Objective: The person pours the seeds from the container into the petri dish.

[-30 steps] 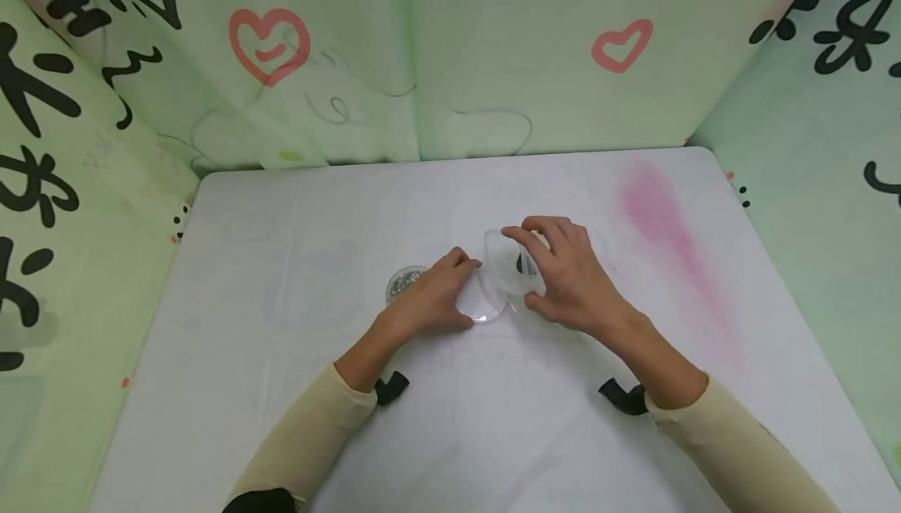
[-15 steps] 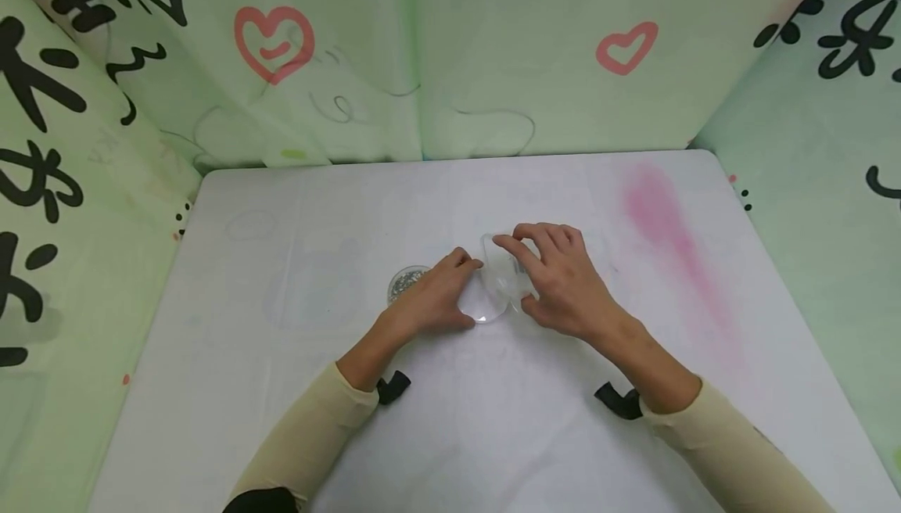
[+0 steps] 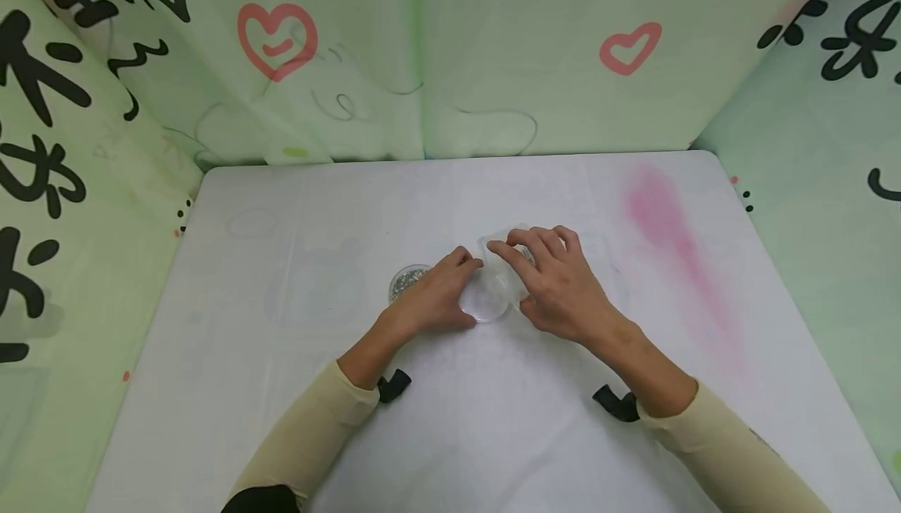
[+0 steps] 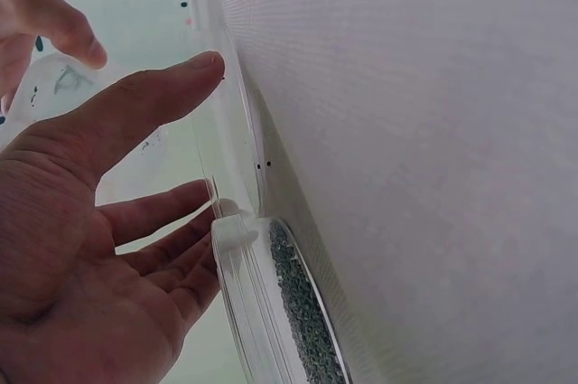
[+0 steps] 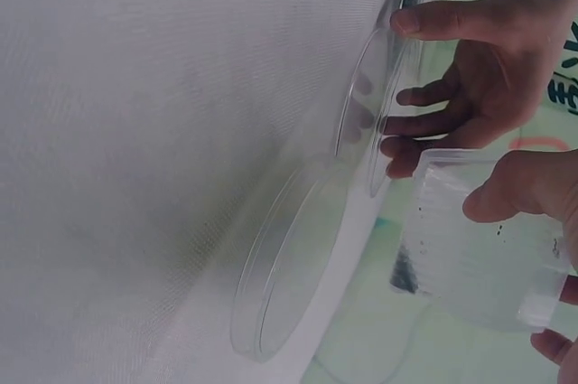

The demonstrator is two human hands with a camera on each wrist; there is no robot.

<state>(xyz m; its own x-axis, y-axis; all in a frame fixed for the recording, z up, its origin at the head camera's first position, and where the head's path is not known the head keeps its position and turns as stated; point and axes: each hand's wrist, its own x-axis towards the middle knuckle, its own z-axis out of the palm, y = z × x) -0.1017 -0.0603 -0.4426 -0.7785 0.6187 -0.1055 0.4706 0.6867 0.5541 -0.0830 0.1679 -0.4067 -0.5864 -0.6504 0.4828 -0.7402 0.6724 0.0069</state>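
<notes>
My left hand (image 3: pixel 436 294) holds a clear petri dish (image 3: pixel 484 299) at its rim, thumb on one side and fingers on the other. In my right hand (image 3: pixel 566 286) is a clear plastic container (image 5: pixel 479 239), pinched between thumb and fingers and tilted above the dishes. Dark grains (image 5: pixel 404 273) lie gathered in one corner of it. A second clear petri dish (image 5: pixel 289 266) sits on the table on the right hand's side, mostly covered by that hand in the head view. Left of the held dish, another petri dish (image 3: pixel 407 282) contains dark grains, partly behind the left hand.
The table (image 3: pixel 317 419) has a white cover with a pink stain (image 3: pixel 669 224) at the right. Green curtains (image 3: pixel 493 52) with hearts and black writing hang behind and along both sides. Black straps (image 3: pixel 615 403) show at the wrists.
My right hand has shifted slightly left with the container, bringing it further over the held dish. The dark patch seen in the container is now largely behind the fingers. The left hand stays put.
</notes>
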